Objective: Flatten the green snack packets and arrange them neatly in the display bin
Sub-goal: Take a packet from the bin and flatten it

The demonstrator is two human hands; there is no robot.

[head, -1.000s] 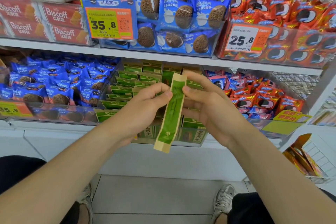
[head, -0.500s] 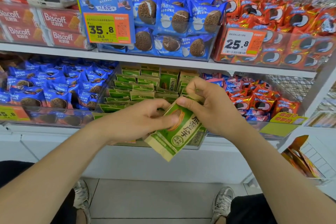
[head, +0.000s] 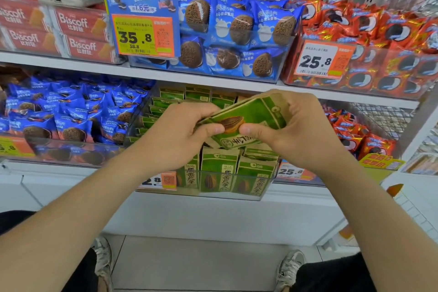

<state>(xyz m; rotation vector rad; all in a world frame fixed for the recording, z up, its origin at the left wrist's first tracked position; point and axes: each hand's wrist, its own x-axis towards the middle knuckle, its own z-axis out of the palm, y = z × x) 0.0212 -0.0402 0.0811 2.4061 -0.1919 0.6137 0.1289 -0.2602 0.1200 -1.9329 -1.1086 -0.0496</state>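
A green snack packet [head: 251, 117] with tan edges and a brown seed picture lies nearly flat between both hands, above the clear display bin [head: 237, 194]. My left hand [head: 180, 135] pinches its left end, thumb on top. My right hand [head: 301, 125] grips its right end, thumb pressing the face and fingers curled over the far edge. More green packets [head: 220, 173] stand upright in a row at the bin's front, and others [head: 166, 102] lie stacked at its back left.
A bin of blue cookie packs [head: 71, 121] sits left of the green bin and a bin of red packs [head: 369, 140] sits right. The upper shelf [head: 213, 78] hangs just above the hands. My shoes [head: 289, 268] rest on the floor below.
The packet has turned from edge-on and upright to face-up and nearly flat, and both hands have lifted it higher over the bin. The camera has moved closer to the shelf.
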